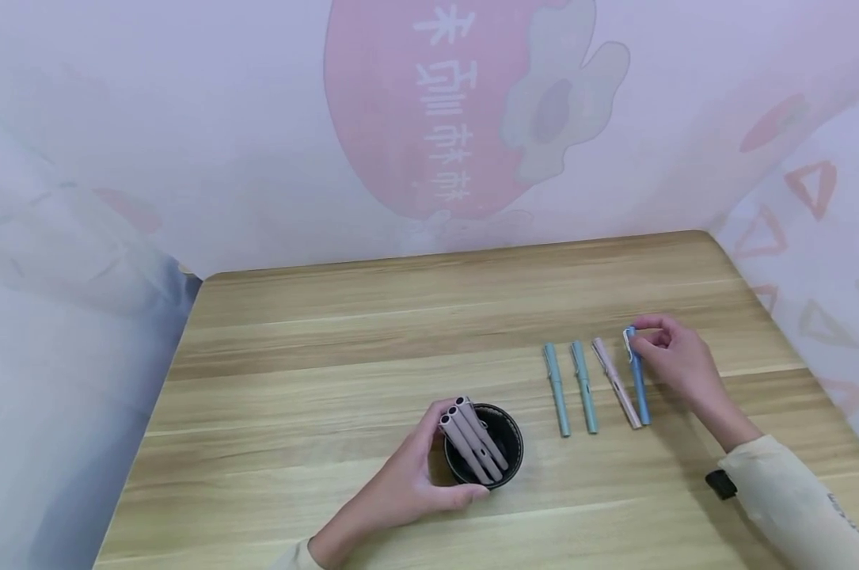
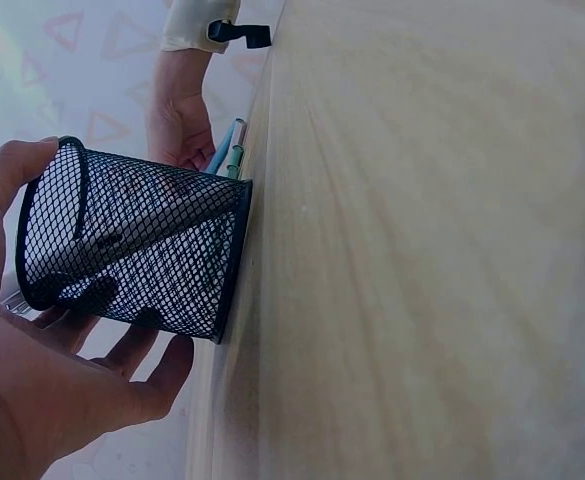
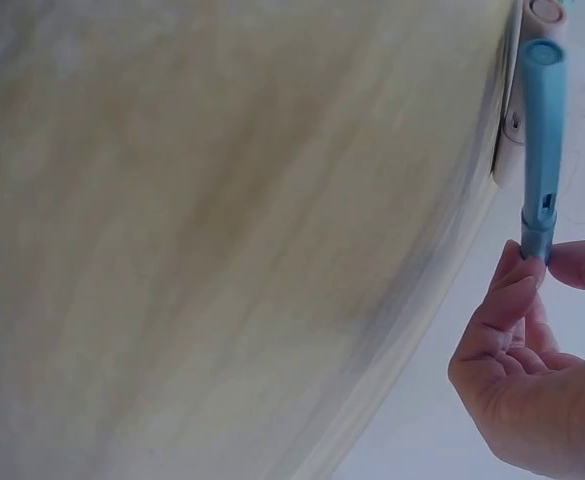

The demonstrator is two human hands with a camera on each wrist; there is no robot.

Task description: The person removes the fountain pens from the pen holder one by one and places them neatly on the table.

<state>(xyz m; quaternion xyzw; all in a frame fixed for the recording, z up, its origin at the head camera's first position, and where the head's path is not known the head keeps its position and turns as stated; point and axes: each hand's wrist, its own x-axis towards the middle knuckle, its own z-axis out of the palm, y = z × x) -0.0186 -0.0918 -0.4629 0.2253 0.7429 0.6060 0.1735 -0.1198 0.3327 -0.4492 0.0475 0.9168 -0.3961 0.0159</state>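
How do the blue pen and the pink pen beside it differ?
The right hand pinches the blue pen; no hand holds the pink pen. In the head view, the pink pen slants more than the blue pen. Both are slim, with a clip.

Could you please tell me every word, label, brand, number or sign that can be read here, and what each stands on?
White characters on the pink shape of the backdrop: the top one perhaps "木" or "未"; the rest too faint to read surely.
Dark print on the right sleeve: too small and blurred.
Pens and cup: no readable text.
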